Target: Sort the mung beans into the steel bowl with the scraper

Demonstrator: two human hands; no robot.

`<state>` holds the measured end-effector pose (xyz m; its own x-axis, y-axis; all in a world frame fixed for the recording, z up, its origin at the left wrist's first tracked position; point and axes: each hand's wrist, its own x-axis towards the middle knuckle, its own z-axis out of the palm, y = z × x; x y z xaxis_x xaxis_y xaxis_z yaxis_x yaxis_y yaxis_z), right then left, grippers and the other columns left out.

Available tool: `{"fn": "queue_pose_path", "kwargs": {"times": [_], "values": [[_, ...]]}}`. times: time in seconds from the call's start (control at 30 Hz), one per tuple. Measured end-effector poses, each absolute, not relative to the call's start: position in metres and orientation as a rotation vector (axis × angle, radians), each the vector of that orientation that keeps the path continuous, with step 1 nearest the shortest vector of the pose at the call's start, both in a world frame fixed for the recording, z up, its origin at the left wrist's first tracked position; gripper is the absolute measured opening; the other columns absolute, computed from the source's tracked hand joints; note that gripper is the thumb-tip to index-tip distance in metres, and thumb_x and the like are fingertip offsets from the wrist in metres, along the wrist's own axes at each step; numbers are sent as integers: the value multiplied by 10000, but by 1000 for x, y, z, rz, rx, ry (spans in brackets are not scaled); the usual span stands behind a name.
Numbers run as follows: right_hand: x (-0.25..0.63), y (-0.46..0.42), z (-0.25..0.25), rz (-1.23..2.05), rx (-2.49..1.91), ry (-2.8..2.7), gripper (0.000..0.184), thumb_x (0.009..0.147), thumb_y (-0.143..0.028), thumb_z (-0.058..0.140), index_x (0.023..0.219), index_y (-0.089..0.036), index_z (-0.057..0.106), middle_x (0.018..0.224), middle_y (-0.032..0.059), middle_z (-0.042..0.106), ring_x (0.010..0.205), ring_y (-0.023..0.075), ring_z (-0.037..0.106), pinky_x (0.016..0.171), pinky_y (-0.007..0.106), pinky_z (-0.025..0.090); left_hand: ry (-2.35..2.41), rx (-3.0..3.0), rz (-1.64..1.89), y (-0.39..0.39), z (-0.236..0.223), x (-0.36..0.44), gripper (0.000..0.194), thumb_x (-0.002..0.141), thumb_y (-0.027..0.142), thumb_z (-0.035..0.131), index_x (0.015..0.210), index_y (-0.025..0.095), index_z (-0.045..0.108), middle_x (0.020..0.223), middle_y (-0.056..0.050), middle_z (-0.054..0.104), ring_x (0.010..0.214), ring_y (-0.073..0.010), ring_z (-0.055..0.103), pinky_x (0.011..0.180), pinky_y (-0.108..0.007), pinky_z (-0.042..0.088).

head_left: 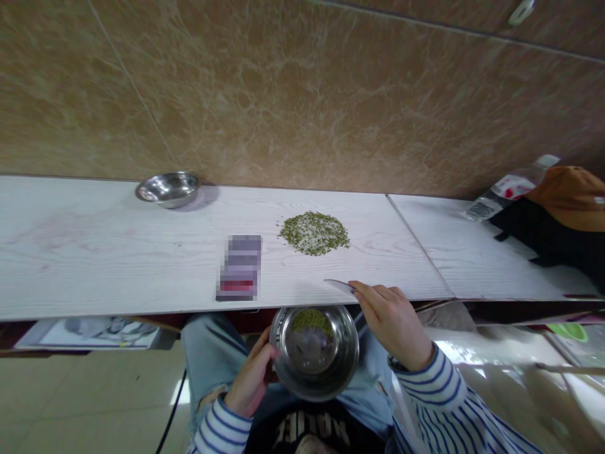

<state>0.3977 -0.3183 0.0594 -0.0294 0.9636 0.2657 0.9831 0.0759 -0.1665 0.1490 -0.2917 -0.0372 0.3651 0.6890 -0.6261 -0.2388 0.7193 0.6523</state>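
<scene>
My left hand grips the left rim of a stainless steel bowl at my lap, just under the table's front edge. Small green beans, like mung beans, lie gathered on the far side of its bottom. In my right hand is a thin metal utensil, its slim end pointing left above the table's front part; seen edge-on, its exact kind is unclear. Beyond it, more green beans are spread in a loose oval patch on the white table.
A second steel bowl stands at the back left by the wall. A blurred-out phone-like slab lies left of the bean patch. A plastic bottle and a brown and black cap rest at the right.
</scene>
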Motion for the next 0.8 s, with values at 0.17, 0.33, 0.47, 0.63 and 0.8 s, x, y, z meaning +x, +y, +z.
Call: {"fn": "queue_pose_path", "kwargs": {"times": [0.17, 0.33, 0.47, 0.63, 0.8], "values": [[409, -320, 58, -125, -1963, -1996, 276, 925, -228, 390, 1141, -185, 555, 904, 54, 679, 813, 143, 604, 747, 278, 387, 1079, 487, 635, -285, -37, 149, 470, 690, 217, 522, 1158, 250, 533, 703, 17, 594, 623, -158, 530, 505, -261, 421], [424, -319, 53, -195, -1980, -1937, 287, 927, -255, 384, 1146, -179, 553, 913, 56, 680, 799, 153, 612, 730, 284, 398, 1066, 532, 604, -280, -35, 155, 472, 684, 200, 516, 1154, 221, 542, 721, 17, 608, 588, -140, 519, 478, -246, 401], [432, -316, 51, -208, -2008, -1928, 284, 932, -271, 371, 1124, -174, 557, 900, 57, 681, 783, 158, 616, 724, 290, 402, 1084, 552, 598, -279, -33, 159, 433, 705, 196, 502, 1136, 228, 536, 706, 30, 594, 587, -129, 510, 483, -237, 403], [437, -306, 48, -206, -2044, -1949, 257, 931, -272, 374, 1059, -173, 573, 866, 56, 681, 777, 163, 616, 722, 290, 386, 1100, 539, 609, -277, -28, 159, 479, 711, 195, 492, 1189, 239, 493, 757, 21, 616, 640, -145, 531, 531, -264, 436], [433, -286, 52, -172, -2019, -2034, 211, 921, -254, 409, 1008, -197, 592, 844, 35, 676, 788, 154, 601, 737, 280, 345, 1056, 497, 593, -276, -31, 162, 508, 702, 191, 502, 1209, 208, 479, 660, 35, 596, 584, -137, 509, 526, -255, 407]]}}
